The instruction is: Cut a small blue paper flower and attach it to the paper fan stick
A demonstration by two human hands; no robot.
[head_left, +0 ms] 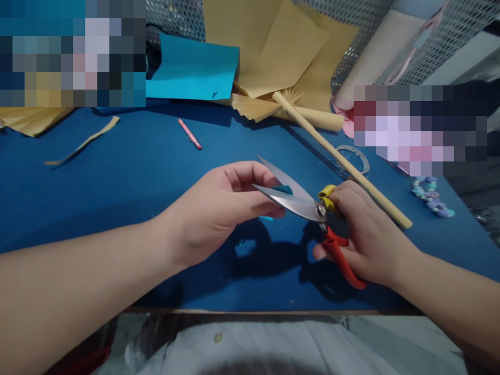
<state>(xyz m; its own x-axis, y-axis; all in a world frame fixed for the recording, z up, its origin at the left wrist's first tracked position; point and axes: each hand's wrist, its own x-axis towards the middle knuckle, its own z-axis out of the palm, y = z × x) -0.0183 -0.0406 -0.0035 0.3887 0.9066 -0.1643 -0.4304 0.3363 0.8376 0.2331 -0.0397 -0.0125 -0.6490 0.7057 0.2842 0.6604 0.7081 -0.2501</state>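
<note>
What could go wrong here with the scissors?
The open steel blades of the red-handled scissors sit right by the left hand, so a closing cut could nick its fingers. The small teal paper scrap could slip from that grip. The wooden dowel beside the right hand could get knocked.

Surface: table (128, 192) with a deep blue top and a narrow wooden front edge (250, 311). Far side: teal paper sheet (191, 67) just beside tan kraft paper sheets (273, 47). Pleated tan paper fan (253, 107) lies below these, with a thick wooden dowel (320, 120) to its right. Long bamboo rod (344, 161) runs diagonally, upper end over the fan. Thin metal ring (353, 159) just beside the rod. Pink pen (189, 133) lies alone mid-table; curled tan paper strip (82, 140) at left. Pale blue beads (432, 197) in a loose cluster at right.
</note>
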